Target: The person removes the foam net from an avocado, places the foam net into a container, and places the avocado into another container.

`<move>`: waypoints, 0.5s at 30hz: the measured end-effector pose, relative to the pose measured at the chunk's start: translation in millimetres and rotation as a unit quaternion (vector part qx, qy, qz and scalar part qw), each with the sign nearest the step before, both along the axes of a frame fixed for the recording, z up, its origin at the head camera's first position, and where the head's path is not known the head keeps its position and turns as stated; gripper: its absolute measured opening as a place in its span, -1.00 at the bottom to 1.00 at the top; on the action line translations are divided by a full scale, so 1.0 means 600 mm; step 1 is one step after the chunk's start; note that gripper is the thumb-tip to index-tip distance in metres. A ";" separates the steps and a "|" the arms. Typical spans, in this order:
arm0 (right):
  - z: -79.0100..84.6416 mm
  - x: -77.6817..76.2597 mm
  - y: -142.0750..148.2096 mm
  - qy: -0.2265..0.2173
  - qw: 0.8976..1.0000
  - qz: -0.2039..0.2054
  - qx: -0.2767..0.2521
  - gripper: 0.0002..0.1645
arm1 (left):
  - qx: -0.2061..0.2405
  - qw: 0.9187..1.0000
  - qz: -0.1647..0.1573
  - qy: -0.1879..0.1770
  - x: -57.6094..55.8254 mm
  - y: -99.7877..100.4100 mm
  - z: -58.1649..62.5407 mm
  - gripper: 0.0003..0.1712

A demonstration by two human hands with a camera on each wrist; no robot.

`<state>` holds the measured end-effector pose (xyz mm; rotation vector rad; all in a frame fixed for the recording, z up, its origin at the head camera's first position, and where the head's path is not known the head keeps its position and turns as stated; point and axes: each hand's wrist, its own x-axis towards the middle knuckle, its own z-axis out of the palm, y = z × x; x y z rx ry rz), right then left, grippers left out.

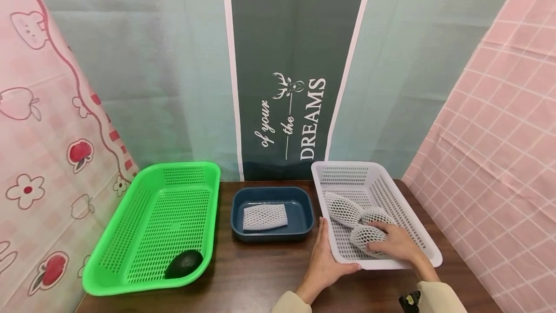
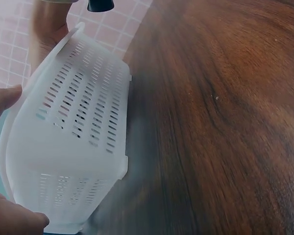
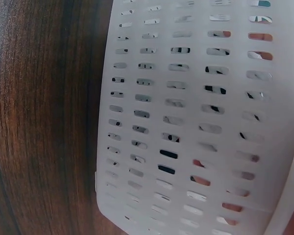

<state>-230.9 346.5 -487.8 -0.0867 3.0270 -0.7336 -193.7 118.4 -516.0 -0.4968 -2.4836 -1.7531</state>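
A white slotted basket [image 1: 321, 177] on the right holds three oval things in white foam net sleeves. My right hand [image 1: 397, 241] reaches into it, thumb and fingers curved about the nearest foam-netted oval [image 1: 362, 239]. Two other netted ovals lie behind, one at the left wall [image 1: 343, 209] and one by my fingers [image 1: 377, 215]. My left hand [image 1: 325, 263] rests against the basket's near left corner, fingers straight along the side and thumb along the front. In the left wrist view its thumb [image 2: 5, 100] touches the rim. The basket wall hides the right hand in the right wrist view.
A blue tray [image 1: 271, 238] in the middle holds a flat white foam net sleeve [image 1: 265, 217]. At left stands a green slotted basket [image 1: 149, 289] with a dark oval thing [image 1: 184, 263] in its near corner. Curtains hang behind and at both sides of the brown table [image 1: 256, 274].
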 end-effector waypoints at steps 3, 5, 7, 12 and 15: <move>0.001 0.001 0.002 0.003 1.000 0.003 -0.004 -0.20 | -0.004 1.000 0.000 -0.004 0.001 -0.002 0.002 0.38; 0.004 0.002 0.002 0.005 1.000 0.008 -0.007 -0.21 | -0.002 1.000 0.002 -0.005 0.002 -0.003 0.003 0.37; 0.006 0.002 0.002 0.008 1.000 0.013 -0.009 -0.23 | 0.000 1.000 0.006 -0.002 0.001 -0.004 0.004 0.35; 0.015 0.005 -0.002 0.010 1.000 0.019 -0.007 -0.23 | 0.004 1.000 0.013 -0.004 -0.001 -0.008 0.007 0.29; 0.020 0.007 -0.006 0.010 1.000 0.019 -0.007 -0.23 | 0.004 1.000 0.013 -0.013 -0.001 -0.013 0.008 0.27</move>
